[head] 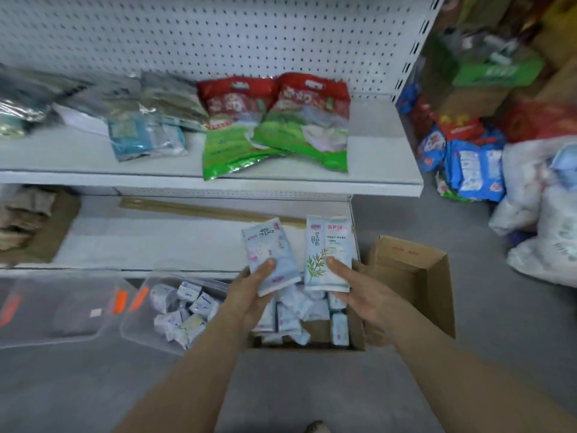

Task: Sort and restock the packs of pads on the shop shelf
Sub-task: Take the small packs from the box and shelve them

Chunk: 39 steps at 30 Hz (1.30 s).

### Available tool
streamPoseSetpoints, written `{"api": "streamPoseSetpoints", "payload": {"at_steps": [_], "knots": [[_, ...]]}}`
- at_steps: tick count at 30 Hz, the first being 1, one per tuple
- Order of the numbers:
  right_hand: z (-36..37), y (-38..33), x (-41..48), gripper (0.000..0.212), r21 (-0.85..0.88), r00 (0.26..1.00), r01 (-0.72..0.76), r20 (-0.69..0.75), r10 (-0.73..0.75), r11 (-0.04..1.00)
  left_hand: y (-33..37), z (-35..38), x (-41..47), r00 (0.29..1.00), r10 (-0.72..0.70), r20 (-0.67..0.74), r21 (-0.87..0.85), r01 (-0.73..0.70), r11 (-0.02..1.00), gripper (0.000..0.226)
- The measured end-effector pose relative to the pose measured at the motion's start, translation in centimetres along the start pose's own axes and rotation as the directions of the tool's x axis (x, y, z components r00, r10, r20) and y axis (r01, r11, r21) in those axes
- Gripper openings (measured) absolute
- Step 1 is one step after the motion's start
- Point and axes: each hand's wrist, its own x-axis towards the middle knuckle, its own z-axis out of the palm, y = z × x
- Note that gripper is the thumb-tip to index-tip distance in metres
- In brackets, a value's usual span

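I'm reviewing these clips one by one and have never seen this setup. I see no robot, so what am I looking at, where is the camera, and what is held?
No machine here: a person works with bare hands, and the single picture comes from a wide-angle camera worn on the head, looking forward and down. That is why both forearms enter from the bottom edge. The left grip, the person's left hand, holds a flat pale-blue pack of pads printed with pink flowers; the right grip holds a pale-blue pack with a green sprig. Both are above an open brown cardboard box of small white wrapped pads, beside a clear plastic tub with more. On the white metal shelf behind lie two red-and-green foil bags.
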Motion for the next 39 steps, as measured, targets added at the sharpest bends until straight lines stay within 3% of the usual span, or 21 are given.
{"api": "streamPoseSetpoints", "payload": {"at_steps": [3,9,16,19,23,29,33,39], "knots": [[6.0,-2.5,-2.8,0.061,-0.025,0.996,0.082,0.041,-0.081,0.996,6.3,-0.3,-3.6,0.992,0.097,0.075,-0.028,-0.095,0.995,0.050],[19.7,-5.6,-7.6,0.067,-0.024,0.969,0.230,0.097,-0.227,0.973,19.9,-4.9,-10.1,0.952,0.278,0.130,-0.078,-0.270,0.960,0.065],[37.2,-8.8,-12.5,0.059,0.061,0.897,0.387,0.208,-0.391,0.920,35.0,-10.8,-18.0,0.854,0.505,0.127,0.015,-0.511,0.859,0.054],[42.8,-10.3,-14.2,0.051,0.100,0.855,0.448,0.243,-0.458,0.889,39.8,-12.3,-20.6,0.820,0.558,0.129,0.045,-0.567,0.823,0.063],[47.8,-13.1,-15.7,0.056,0.072,0.817,0.507,0.276,-0.506,0.859,45.4,-13.0,-22.5,0.794,0.599,0.105,0.035,-0.605,0.796,0.076],[52.3,-18.4,-14.2,0.059,-0.007,0.770,0.597,0.284,-0.571,0.802,51.2,-12.0,-22.0,0.748,0.655,0.112,-0.018,-0.657,0.754,0.046],[54.5,-22.5,-11.9,0.060,-0.018,0.723,0.650,0.321,-0.611,0.760,54.6,-11.0,-20.7,0.688,0.720,0.092,-0.047,-0.719,0.693,0.081],[57.1,-26.2,-7.8,0.060,-0.034,0.718,0.644,0.371,-0.588,0.765,58.7,-10.6,-18.5,0.668,0.740,0.072,-0.064,-0.738,0.672,0.086]]}}
